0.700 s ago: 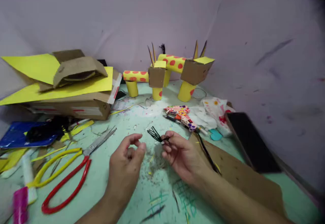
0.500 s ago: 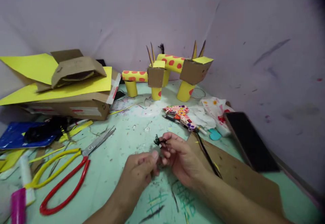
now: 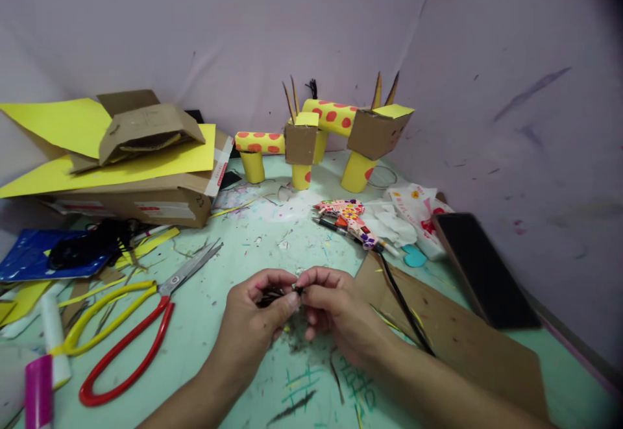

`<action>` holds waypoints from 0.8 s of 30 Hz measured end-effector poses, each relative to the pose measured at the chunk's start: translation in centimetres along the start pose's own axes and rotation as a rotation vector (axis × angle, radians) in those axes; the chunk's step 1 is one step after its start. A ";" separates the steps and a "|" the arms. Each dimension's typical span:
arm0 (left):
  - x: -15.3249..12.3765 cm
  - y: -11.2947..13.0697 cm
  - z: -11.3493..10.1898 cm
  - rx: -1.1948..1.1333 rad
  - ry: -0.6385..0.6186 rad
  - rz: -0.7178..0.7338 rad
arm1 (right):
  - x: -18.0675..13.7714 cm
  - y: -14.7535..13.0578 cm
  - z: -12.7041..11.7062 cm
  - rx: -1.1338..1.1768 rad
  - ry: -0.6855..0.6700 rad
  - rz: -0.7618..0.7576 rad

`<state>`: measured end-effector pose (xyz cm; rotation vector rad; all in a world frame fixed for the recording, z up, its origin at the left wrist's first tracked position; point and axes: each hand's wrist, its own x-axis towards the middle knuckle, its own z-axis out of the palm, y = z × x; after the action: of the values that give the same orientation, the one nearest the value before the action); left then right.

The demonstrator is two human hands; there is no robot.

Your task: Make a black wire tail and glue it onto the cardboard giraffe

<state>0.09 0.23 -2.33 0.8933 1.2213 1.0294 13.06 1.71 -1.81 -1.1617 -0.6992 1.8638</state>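
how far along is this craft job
Done: two spotted yellow tube figures stand at the back. In hand: left hand and right hand pinch a black strand bundle. Left: the bundle is joined to nothing yet; the glue gun lies untouched beyond.
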 end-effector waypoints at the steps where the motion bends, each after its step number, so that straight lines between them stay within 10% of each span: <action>1: 0.1 0.0 0.0 0.012 0.021 -0.006 | 0.0 0.0 0.0 0.002 -0.008 0.013; 24: 0.1 0.2 0.1 0.083 0.091 -0.049 | 0.6 -0.1 -0.2 -0.186 0.041 0.002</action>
<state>0.16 0.41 -2.21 0.8844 1.3643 0.9950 13.15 2.24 -2.08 -1.3147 -0.8628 1.8015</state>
